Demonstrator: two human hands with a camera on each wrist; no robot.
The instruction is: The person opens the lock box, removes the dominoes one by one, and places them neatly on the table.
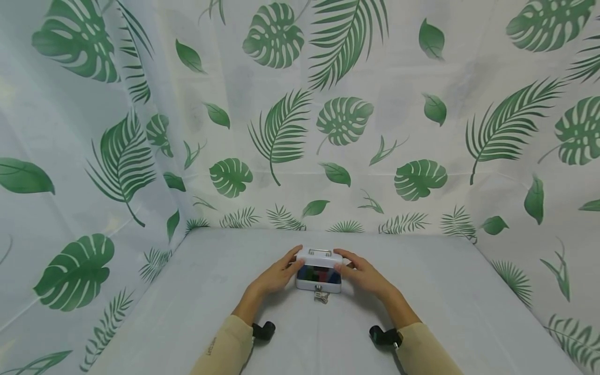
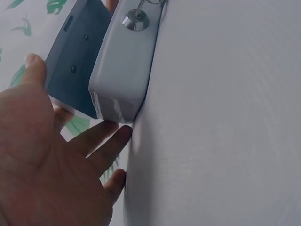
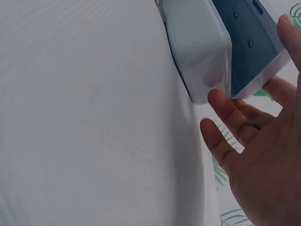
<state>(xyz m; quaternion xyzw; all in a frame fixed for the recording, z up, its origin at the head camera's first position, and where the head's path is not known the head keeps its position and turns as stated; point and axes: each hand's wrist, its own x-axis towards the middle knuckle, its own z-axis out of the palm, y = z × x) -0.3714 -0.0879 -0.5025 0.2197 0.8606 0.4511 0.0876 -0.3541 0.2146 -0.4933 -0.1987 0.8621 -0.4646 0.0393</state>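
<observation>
A small white cash box (image 1: 304, 286) sits on the table, its lid (image 1: 315, 258) tilted partly up with a metal handle on top. A key stands in the round front lock (image 2: 135, 21), and more keys (image 1: 321, 297) hang below it. Through the gap, dark, green and reddish colours show inside. My left hand (image 1: 275, 276) holds the lid's left end, thumb at the front edge and other fingers along the side. At the opposite end, my right hand (image 1: 367, 276) holds the lid the same way. Lower fingertips of both hands are close to the box's sides.
A white cloth covers the table (image 1: 469, 302). Behind and beside it hang white curtains (image 1: 365, 192) printed with green leaves. A black wrist camera (image 1: 264, 331) sits at the left cuff, another (image 1: 385, 336) at the right.
</observation>
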